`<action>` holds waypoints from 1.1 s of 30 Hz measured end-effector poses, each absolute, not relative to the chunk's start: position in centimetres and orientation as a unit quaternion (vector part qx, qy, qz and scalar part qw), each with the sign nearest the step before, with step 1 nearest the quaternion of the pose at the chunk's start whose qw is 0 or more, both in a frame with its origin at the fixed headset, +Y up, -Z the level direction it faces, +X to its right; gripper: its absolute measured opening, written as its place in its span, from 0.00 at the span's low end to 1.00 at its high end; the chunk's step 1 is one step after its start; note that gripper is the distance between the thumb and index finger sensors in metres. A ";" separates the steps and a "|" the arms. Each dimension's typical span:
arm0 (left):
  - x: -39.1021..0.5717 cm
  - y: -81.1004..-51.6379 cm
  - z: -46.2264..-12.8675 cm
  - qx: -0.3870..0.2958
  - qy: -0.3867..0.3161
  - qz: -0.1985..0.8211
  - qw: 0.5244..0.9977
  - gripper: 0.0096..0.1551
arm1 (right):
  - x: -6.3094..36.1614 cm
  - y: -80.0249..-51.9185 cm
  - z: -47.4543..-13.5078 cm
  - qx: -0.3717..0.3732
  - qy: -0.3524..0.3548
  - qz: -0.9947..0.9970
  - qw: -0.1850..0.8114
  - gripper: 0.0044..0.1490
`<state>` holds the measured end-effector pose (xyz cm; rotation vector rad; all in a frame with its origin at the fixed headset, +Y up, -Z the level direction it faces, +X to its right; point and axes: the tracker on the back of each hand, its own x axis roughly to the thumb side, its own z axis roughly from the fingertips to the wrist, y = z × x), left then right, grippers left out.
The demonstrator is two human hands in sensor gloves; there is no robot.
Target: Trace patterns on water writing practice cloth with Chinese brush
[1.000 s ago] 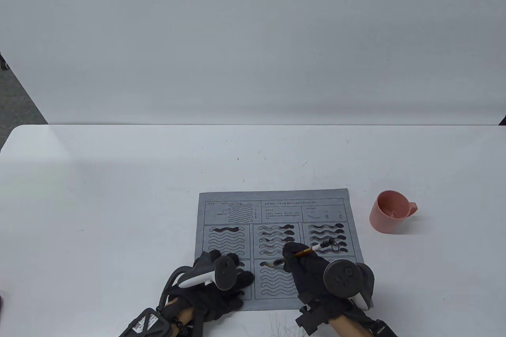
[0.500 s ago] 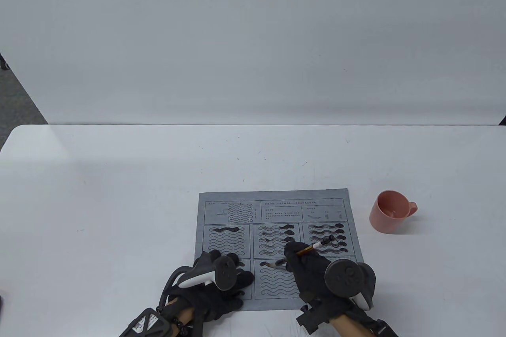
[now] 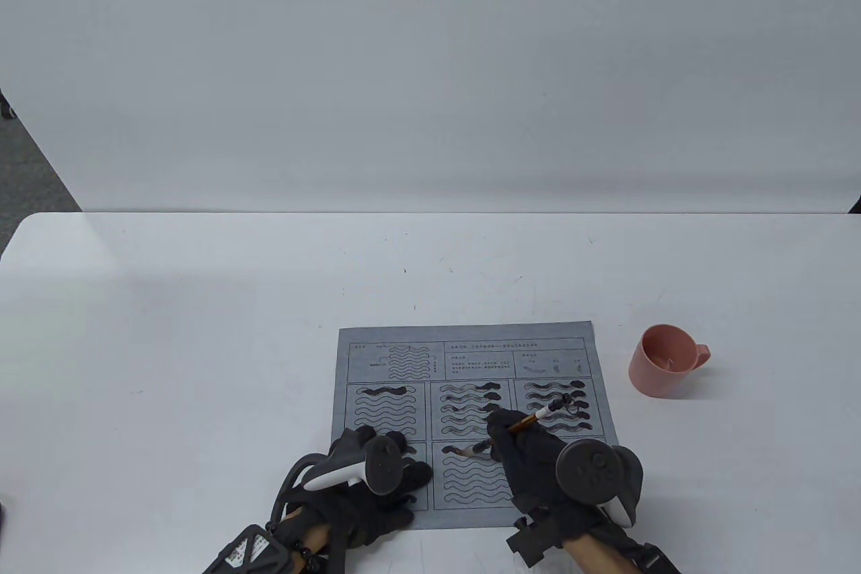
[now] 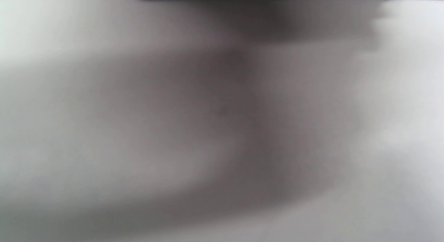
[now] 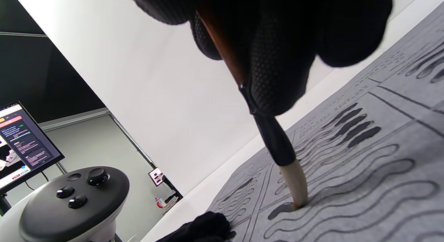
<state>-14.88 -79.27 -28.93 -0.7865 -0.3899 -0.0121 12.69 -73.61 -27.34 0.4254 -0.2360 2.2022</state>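
White table, one cloth, one brush, one pink cup, two hands

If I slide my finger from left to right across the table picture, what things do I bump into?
Left hand resting on the cloth's left corner → right hand holding the brush → pink cup. The grey cloth lies under both hands, so it has no single spot in line.

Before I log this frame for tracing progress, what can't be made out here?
- Left wrist view: blurred throughout; nothing identifiable.
- Table view: the left hand covers the cloth's lower-left panel.
- Table view: the right hand hides part of the brush and the panel beneath.
- Printed text on the cloth: too small.
- Pink cup: contents unclear.
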 end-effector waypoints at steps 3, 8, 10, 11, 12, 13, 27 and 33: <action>-14.9 -79.3 -28.9 -0.381 -0.189 -0.006 0.905 0.41 | 12.8 -73.6 -27.4 0.169 -0.094 0.882 0.430 0.27; -14.9 -79.3 -28.9 -0.381 -0.189 -0.006 0.905 0.41 | 12.9 -73.5 -27.4 0.168 -0.098 0.882 0.428 0.26; -14.9 -79.3 -28.9 -0.381 -0.189 -0.006 0.905 0.41 | 12.9 -73.5 -27.4 0.166 -0.097 0.883 0.428 0.26; -14.9 -79.3 -28.9 -0.381 -0.189 -0.006 0.905 0.41 | 13.0 -73.6 -27.5 0.165 -0.097 0.883 0.428 0.26; -14.9 -79.3 -28.9 -0.381 -0.189 -0.006 0.905 0.41 | 13.0 -73.6 -27.5 0.163 -0.096 0.883 0.429 0.26; -14.9 -79.3 -28.9 -0.381 -0.189 -0.006 0.905 0.41 | 13.1 -73.6 -27.5 0.162 -0.096 0.884 0.429 0.27; -14.9 -79.3 -28.9 -0.381 -0.189 -0.006 0.905 0.41 | 13.7 -73.6 -27.8 0.147 -0.107 0.886 0.427 0.26; -14.9 -79.3 -28.9 -0.381 -0.189 -0.006 0.905 0.41 | 13.8 -73.5 -27.8 0.143 -0.110 0.887 0.426 0.27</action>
